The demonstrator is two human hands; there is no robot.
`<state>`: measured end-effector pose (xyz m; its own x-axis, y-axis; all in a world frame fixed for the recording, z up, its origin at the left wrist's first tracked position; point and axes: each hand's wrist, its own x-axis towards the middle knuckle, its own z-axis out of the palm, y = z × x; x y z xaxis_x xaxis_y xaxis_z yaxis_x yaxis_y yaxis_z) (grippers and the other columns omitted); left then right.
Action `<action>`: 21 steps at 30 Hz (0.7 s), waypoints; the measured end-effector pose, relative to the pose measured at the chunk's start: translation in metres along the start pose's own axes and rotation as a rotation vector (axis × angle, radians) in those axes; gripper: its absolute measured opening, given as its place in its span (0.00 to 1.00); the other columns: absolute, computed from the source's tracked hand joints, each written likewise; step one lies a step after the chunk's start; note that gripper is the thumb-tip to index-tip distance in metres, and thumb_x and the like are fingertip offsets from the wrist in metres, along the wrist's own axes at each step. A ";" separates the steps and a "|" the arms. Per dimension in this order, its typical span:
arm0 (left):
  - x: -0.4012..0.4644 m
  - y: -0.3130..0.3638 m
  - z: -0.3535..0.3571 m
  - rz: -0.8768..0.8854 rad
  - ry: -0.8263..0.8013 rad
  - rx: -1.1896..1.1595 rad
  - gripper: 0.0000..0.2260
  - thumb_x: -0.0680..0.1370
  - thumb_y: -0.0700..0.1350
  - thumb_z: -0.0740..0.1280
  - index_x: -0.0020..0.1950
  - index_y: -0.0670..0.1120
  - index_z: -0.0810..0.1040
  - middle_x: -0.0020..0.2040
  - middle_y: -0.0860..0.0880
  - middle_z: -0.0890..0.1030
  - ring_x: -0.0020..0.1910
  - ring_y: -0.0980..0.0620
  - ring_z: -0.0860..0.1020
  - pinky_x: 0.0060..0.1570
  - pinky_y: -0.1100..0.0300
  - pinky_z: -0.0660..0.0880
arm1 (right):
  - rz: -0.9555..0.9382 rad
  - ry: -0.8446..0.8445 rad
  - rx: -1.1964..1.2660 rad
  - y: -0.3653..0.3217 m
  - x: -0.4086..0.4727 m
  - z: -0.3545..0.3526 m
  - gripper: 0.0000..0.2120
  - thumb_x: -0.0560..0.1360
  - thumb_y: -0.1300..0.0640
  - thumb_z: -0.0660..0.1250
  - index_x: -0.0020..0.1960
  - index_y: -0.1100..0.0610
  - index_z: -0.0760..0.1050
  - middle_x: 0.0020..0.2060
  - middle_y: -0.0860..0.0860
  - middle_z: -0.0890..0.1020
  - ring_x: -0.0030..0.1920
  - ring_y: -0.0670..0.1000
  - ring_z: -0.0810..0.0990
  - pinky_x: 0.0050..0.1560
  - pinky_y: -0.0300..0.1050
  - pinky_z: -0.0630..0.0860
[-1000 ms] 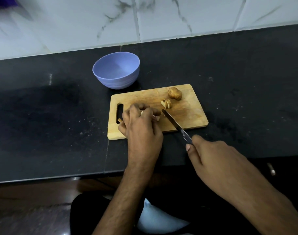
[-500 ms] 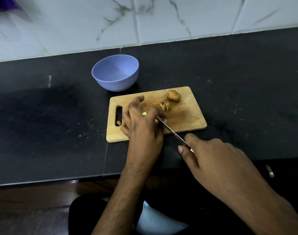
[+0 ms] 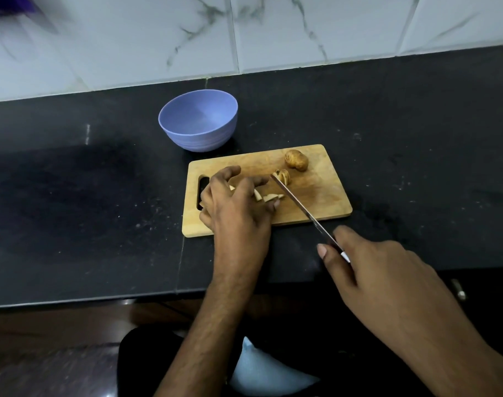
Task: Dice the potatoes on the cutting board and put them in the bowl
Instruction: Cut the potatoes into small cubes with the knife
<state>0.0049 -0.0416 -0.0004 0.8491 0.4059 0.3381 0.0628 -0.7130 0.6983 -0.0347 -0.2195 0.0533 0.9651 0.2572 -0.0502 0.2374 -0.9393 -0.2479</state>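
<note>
At board (image 3: 324,202) centre: left hand (image 3: 233,204) fingers curled, steadying potato strips (image 3: 268,197); right hand (image 3: 387,270) clasps knife (image 3: 299,206), tip toward 11 o'clock, for dicing.

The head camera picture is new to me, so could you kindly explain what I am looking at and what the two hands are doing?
There is no machine here: a person wears a camera on the head, which looks forward and down at their own hands. A wooden cutting board lies on a black counter. Behind it stands a blue bowl, which looks empty. On the board are a whole potato, a cut potato piece and some pale slices. The left hand rests over the slices with fingers bent. The right hand grips a knife, whose tip lies by the cut piece.
</note>
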 end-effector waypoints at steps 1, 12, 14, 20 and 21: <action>0.000 -0.001 0.000 -0.001 0.006 0.004 0.16 0.73 0.52 0.76 0.59 0.56 0.80 0.68 0.52 0.67 0.71 0.49 0.63 0.65 0.41 0.62 | 0.006 0.001 0.008 0.001 0.000 0.001 0.14 0.80 0.36 0.45 0.45 0.45 0.58 0.31 0.46 0.74 0.31 0.45 0.74 0.29 0.40 0.67; -0.004 0.004 -0.001 0.095 0.065 0.084 0.08 0.71 0.53 0.77 0.47 0.54 0.84 0.63 0.53 0.73 0.66 0.52 0.66 0.60 0.47 0.62 | 0.016 -0.017 0.077 0.004 0.001 0.005 0.15 0.81 0.36 0.48 0.45 0.46 0.61 0.29 0.46 0.74 0.29 0.44 0.73 0.27 0.38 0.64; -0.006 0.007 -0.001 0.148 0.055 0.110 0.07 0.71 0.53 0.78 0.47 0.54 0.85 0.62 0.53 0.74 0.65 0.51 0.66 0.58 0.50 0.60 | 0.020 -0.007 0.098 0.005 0.001 0.005 0.15 0.81 0.36 0.49 0.45 0.46 0.62 0.29 0.46 0.74 0.29 0.44 0.74 0.27 0.38 0.64; -0.005 0.009 0.001 0.221 -0.063 0.177 0.07 0.71 0.55 0.77 0.46 0.55 0.87 0.62 0.54 0.74 0.66 0.51 0.65 0.57 0.51 0.57 | 0.024 0.000 0.127 0.007 0.000 0.006 0.16 0.81 0.36 0.50 0.44 0.47 0.62 0.29 0.46 0.74 0.29 0.45 0.74 0.28 0.40 0.65; -0.005 0.008 0.001 0.220 -0.070 0.183 0.07 0.71 0.56 0.76 0.45 0.55 0.87 0.63 0.54 0.74 0.66 0.50 0.65 0.58 0.50 0.58 | 0.021 -0.004 0.129 0.007 0.000 0.007 0.15 0.81 0.36 0.50 0.44 0.46 0.62 0.29 0.46 0.74 0.29 0.44 0.74 0.29 0.40 0.66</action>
<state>0.0014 -0.0497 0.0030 0.8866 0.1944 0.4198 -0.0383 -0.8735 0.4854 -0.0335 -0.2245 0.0448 0.9691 0.2390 -0.0604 0.2007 -0.9073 -0.3695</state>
